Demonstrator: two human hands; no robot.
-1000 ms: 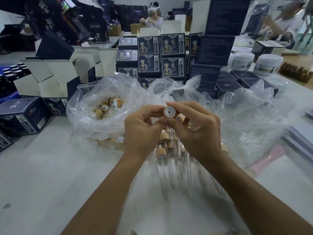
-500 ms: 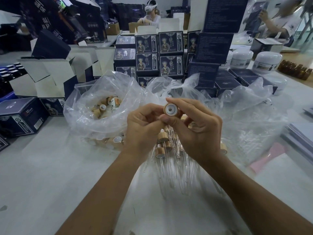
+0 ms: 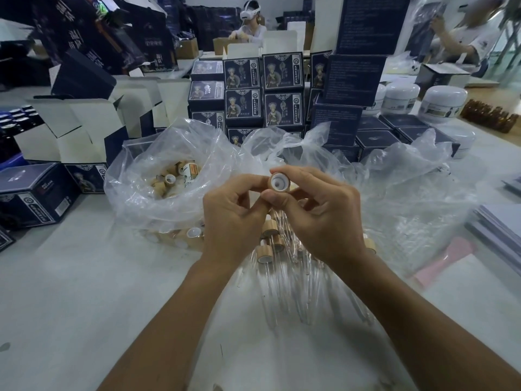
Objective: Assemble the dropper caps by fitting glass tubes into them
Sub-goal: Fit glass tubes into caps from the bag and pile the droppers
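Observation:
A bamboo dropper cap [image 3: 279,182] with a white insert faces me, its open underside up. My right hand [image 3: 324,218] pinches it between thumb and forefinger. My left hand [image 3: 234,215] has its fingers curled with the forefinger tip touching the cap's left side; I cannot tell whether it holds a glass tube. Below the hands lie assembled droppers [image 3: 270,244] and loose glass tubes [image 3: 293,289] on the table. A clear plastic bag [image 3: 135,193] at the left holds several loose bamboo caps [image 3: 169,180].
Dark blue printed boxes [image 3: 262,94] are stacked behind the bags, with open white cartons [image 3: 70,128] at the left. White jars [image 3: 442,103] and brown bottles [image 3: 490,117] stand at the back right. Crumpled plastic [image 3: 408,187] covers the right. Two people work in the background.
Both hands have lifted the cap slightly and held it together. The view has shifted a little; the cap's underside stays turned toward me.

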